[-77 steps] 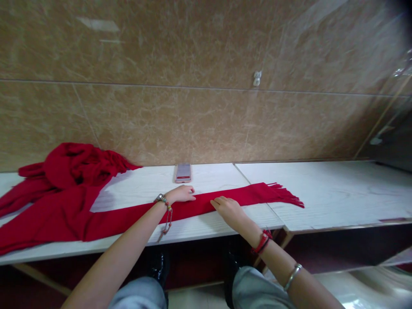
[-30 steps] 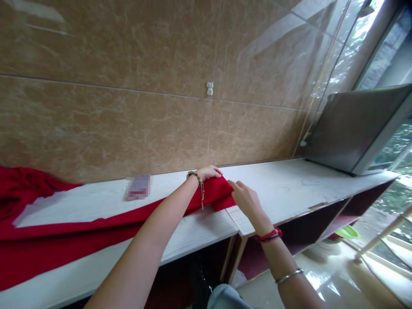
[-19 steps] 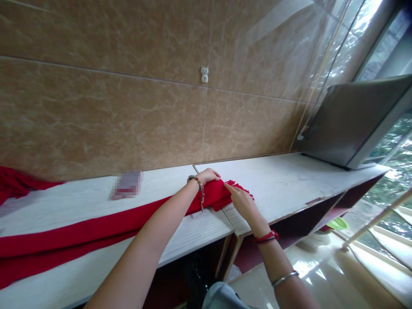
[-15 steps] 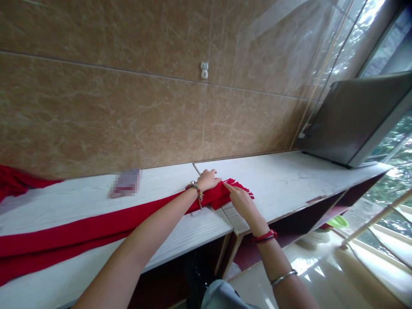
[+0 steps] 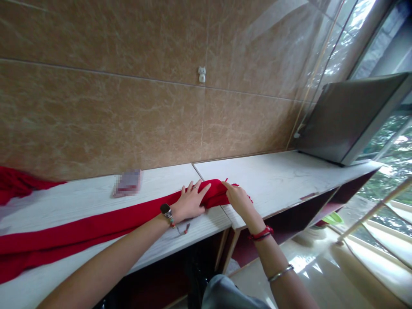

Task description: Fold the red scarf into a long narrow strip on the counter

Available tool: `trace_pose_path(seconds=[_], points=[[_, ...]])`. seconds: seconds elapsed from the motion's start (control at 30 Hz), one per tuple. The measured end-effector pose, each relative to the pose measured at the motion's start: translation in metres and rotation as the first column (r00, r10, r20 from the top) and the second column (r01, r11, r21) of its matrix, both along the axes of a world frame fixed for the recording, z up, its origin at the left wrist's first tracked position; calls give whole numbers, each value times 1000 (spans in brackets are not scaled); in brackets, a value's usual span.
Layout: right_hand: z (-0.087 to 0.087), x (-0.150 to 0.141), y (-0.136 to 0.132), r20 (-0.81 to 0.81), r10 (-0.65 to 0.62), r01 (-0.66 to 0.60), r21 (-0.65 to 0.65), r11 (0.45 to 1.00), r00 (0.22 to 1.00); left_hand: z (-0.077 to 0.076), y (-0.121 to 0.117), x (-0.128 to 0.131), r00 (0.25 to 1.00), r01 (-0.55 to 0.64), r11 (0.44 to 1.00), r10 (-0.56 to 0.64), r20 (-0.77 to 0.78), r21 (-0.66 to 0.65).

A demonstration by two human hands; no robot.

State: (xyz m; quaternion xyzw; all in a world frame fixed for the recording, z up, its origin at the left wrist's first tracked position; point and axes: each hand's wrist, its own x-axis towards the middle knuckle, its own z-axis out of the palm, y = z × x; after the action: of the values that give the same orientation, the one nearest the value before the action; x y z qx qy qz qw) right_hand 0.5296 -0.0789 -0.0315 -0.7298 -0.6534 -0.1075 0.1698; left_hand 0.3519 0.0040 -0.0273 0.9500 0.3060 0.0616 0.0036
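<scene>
A long red scarf lies lengthwise along the white countertop, its right end folded over. My left hand rests flat on the scarf just left of the fold, fingers spread. At the folded end my right hand has its fingers closed on the cloth, and bits of fringe show around that hand. Part of the fringe is hidden under the right hand and the fold.
A blurred-out small packet lies behind the scarf on the white countertop. More red cloth sits at the far left. A grey appliance stands at the right end. A tiled wall runs along the back.
My left hand has slid left along the scarf and spread its fingers. The scarf's right end now looks folded over, with less fringe showing. My right hand has stayed at that end.
</scene>
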Motion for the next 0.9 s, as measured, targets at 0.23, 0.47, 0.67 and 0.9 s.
trace_pose_path(seconds=[0.23, 0.47, 0.67, 0.9], points=[[-6, 0, 2, -17, -22, 23, 20, 1000, 1000, 3, 3, -5, 1000, 29, 986, -30, 3, 162], [-18, 1, 1, -182, -40, 89, 270, 959, 983, 38, 6, 22, 971, 169, 960, -200, 127, 224], [-26, 5, 5, -203, -62, 104, 203, 974, 977, -2, -5, 24, 989, 146, 989, -146, -9, -27], [-24, 17, 9, -98, 73, -54, 182, 982, 993, -8, -18, 14, 998, 58, 998, -59, 23, 27]])
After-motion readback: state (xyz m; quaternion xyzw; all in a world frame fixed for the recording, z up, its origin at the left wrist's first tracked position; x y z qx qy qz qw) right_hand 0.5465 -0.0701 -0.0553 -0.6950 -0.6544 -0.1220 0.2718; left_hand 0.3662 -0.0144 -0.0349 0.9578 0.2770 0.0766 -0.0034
